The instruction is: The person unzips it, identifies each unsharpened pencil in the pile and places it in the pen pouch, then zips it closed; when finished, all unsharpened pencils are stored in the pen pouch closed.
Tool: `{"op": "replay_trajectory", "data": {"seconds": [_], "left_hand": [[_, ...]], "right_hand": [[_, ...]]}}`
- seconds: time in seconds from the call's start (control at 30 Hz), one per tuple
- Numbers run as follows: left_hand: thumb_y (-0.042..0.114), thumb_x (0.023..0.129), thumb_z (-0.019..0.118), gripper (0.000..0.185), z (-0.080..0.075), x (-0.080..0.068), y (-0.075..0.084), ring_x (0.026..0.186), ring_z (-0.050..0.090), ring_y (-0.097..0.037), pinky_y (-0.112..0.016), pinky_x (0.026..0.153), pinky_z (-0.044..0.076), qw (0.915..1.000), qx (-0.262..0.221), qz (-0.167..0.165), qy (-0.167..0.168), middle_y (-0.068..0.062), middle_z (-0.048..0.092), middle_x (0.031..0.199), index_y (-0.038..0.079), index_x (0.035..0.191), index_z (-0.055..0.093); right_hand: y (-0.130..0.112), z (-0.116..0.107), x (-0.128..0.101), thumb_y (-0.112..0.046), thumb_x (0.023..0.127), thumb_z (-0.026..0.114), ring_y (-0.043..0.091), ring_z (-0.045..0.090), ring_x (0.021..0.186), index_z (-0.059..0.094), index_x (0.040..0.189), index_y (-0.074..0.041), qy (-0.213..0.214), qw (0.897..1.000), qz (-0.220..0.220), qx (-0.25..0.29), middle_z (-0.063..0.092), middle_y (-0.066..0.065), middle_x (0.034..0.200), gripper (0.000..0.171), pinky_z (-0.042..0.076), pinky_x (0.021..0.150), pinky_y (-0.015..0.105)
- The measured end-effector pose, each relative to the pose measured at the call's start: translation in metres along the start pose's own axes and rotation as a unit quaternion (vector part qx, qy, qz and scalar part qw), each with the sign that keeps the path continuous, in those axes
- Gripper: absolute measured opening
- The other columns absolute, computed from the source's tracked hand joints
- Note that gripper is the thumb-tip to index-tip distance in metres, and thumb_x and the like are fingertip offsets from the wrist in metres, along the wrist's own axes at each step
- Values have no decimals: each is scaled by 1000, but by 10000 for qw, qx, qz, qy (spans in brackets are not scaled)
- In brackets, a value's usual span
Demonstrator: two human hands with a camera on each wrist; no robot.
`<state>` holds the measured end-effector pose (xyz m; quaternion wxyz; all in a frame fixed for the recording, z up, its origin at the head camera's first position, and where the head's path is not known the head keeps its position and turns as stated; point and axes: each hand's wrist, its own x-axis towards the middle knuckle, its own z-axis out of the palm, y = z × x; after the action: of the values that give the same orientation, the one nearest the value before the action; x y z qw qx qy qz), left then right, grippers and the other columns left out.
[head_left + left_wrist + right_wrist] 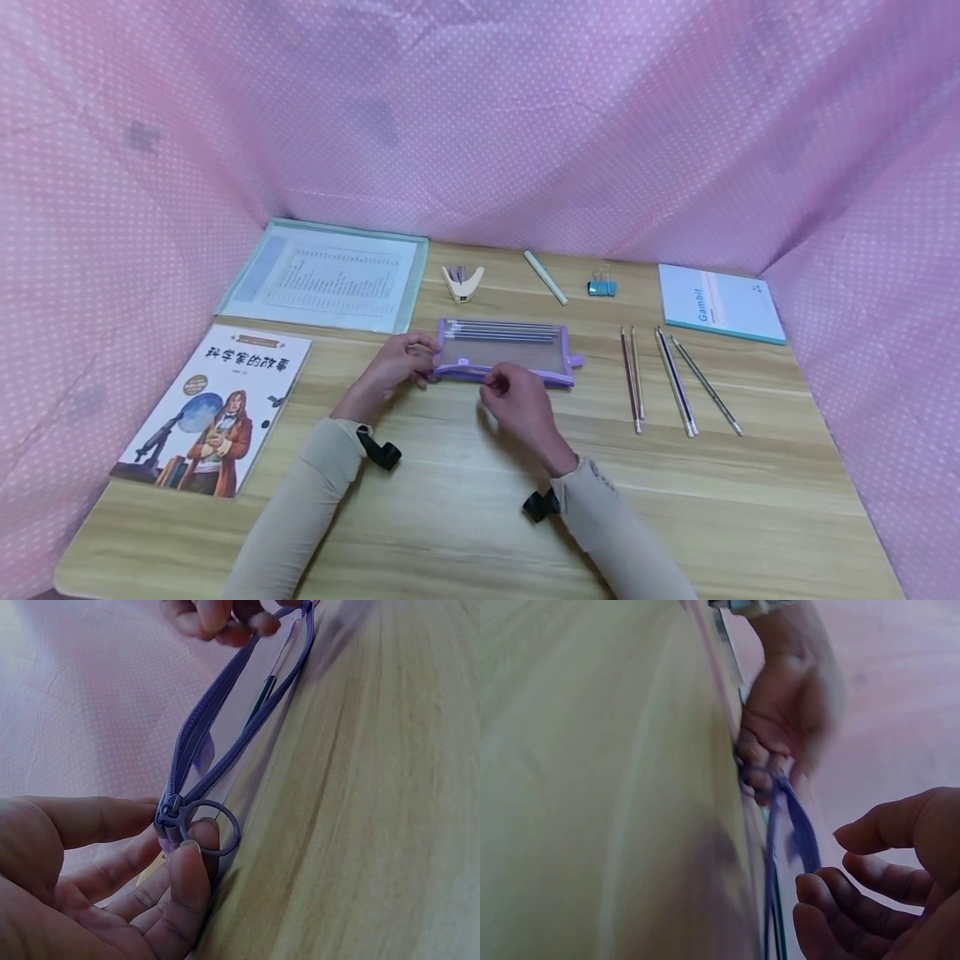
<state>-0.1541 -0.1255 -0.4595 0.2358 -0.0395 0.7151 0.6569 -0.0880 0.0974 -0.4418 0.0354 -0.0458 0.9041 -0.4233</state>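
Note:
A purple see-through zip pouch lies flat on the wooden table with pencils inside it. My left hand pinches its left end, thumb and fingers closed on the zipper slider beside the ring pull. The zipper is open along its length. My right hand is at the pouch's near edge, about the middle. In the right wrist view its loosely curled fingers and thumb are apart, just beside the purple zipper strip, with nothing between them.
Several loose pencils lie right of the pouch. Behind it are a stapler, a pale pen, a blue binder clip and a notebook. A folder and a book lie left. Pink cloth walls enclose the table.

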Motion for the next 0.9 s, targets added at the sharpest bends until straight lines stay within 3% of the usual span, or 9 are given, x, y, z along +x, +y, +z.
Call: {"op": "replay_trajectory", "data": {"seconds": [0.37,0.7,0.8,0.9], "left_hand": [[-5,90,60,29,0,1,0,62,62,-12,-23,55,52,9999,-62,-30,-83,-2,64,80,-10,118,54],[-6,89,59,31,1,3,-3,60,59,-9,-22,53,51,9999,-56,30,-150,-1,64,78,-12,119,53],[-6,89,60,31,1,3,-3,59,59,-9,-22,52,51,9999,-41,21,-120,0,64,78,-12,119,53],[-6,90,59,30,2,3,-3,58,60,-9,-22,52,51,9999,-58,-14,-99,1,65,78,-11,118,54]], "right_hand": [[-19,37,7,-16,84,72,10,61,75,73,96,-12,-360,9970,-285,-617,71,1,87,12,50,64,24],[-26,56,15,-23,84,75,10,56,68,74,95,-13,-138,9932,-273,-1120,71,-1,84,15,42,54,22],[-29,58,16,-26,84,75,10,59,68,75,92,-15,-48,9893,-293,-1430,72,-3,83,14,42,53,23],[-33,59,18,-31,86,72,11,58,66,74,80,-18,-72,9845,-290,-1730,68,-4,74,15,41,51,26]]}}
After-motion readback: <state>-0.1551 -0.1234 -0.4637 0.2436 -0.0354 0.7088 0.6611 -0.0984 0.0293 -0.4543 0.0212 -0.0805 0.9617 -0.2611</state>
